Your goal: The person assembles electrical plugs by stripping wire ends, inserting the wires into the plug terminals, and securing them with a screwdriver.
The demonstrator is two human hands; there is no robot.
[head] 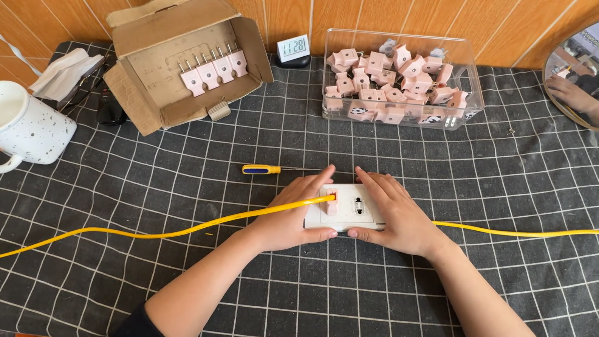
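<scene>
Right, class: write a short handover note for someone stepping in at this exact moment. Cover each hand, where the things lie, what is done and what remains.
Left hand: rests on the left end of the white socket block, fingers by the pink plug.
Right hand: presses flat on the block's right side.
Things: the pink plug sits in the block, its yellow cable trailing left across the checked cloth. A screwdriver lies just behind the block.
Done: four pink plugs lie in the cardboard box.
Left: many pink plugs wait in the clear tub.
</scene>
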